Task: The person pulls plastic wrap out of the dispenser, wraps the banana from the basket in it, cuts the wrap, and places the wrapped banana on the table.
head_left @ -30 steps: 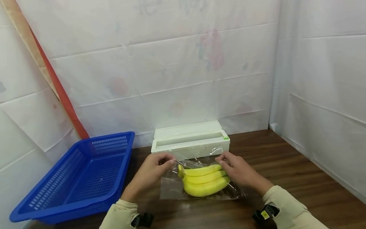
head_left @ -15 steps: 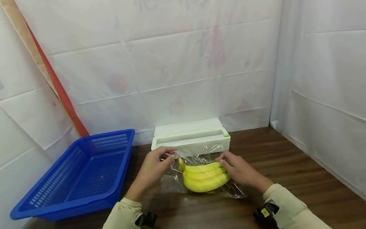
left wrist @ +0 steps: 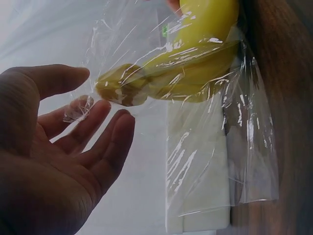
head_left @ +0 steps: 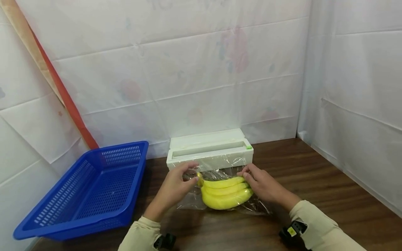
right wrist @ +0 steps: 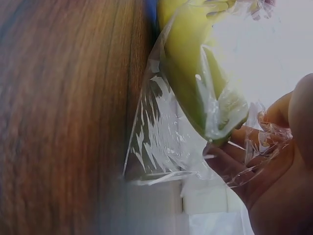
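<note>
A bunch of yellow bananas (head_left: 224,195) lies in clear cling film (head_left: 191,198) in front of me, stem to the left. My left hand (head_left: 179,183) is at the stem end, thumb and fingers apart. In the left wrist view a crumpled bit of film (left wrist: 78,108) lies against the fingers, near the stem (left wrist: 122,85). At the tips of the bananas, my right hand (head_left: 262,183) pinches gathered film (right wrist: 264,139) between thumb and fingers. A loose flap of film (right wrist: 156,142) hangs below the tips in the right wrist view.
Just behind the bananas stands a long white box (head_left: 210,158) with a raised lid, a slot and a green tab. A blue perforated basket (head_left: 78,223) stands on the left. White sheeting (head_left: 188,69) covers the walls behind the dark wooden table (head_left: 314,181).
My left thumb and fingers have spread apart and the hand has shifted slightly right, nearer the banana stem. The right hand keeps its pinch on the film.
</note>
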`<state>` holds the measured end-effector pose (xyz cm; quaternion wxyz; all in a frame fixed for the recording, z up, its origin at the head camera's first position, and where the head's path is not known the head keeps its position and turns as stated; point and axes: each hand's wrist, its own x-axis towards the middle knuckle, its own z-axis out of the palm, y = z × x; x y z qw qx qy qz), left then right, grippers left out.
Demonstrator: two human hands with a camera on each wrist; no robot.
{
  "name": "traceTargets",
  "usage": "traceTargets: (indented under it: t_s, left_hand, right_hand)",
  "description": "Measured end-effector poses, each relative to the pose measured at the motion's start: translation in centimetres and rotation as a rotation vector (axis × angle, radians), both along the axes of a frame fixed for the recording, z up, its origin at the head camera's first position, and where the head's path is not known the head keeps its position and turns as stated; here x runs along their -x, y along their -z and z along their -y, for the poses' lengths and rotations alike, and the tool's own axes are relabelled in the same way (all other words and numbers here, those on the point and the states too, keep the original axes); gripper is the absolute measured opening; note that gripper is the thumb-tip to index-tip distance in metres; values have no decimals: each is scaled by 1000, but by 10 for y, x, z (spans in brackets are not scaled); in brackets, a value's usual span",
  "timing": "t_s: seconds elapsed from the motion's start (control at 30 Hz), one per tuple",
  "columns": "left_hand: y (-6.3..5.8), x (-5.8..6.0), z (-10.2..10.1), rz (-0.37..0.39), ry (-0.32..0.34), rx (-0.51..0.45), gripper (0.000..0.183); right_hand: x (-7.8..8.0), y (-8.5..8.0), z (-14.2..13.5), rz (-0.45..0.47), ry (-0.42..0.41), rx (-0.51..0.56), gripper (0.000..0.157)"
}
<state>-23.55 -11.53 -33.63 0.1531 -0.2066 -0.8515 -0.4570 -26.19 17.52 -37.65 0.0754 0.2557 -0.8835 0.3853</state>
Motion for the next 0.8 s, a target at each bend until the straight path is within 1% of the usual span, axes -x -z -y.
traceTargets:
  t_s: [0.1, 0.3, 0.4, 0.6, 0.67, 0.8]
  left_hand:
    - [2, 0, -2, -1, 2, 14, 32]
    - [2, -1, -3, -40, -8, 37, 10]
    - [0, -2, -3, -54, -11, 32, 11]
    - [0, -2, -5, -85, -92, 27, 10]
    - [1, -1, -5, -92, -104, 24, 9]
    - [2, -1, -4, -146, -145, 39, 7]
  right_hand:
    - [0, 0, 0, 6, 1, 6, 12]
    - [1, 0, 0, 3, 13, 17, 12]
    - [1, -1, 0, 6, 10, 16, 13]
    - [0, -2, 0, 16, 14, 17, 15]
    - [-1, -3, 0, 11, 16, 16, 15]
    - [-1, -3, 0, 19, 21, 14, 14]
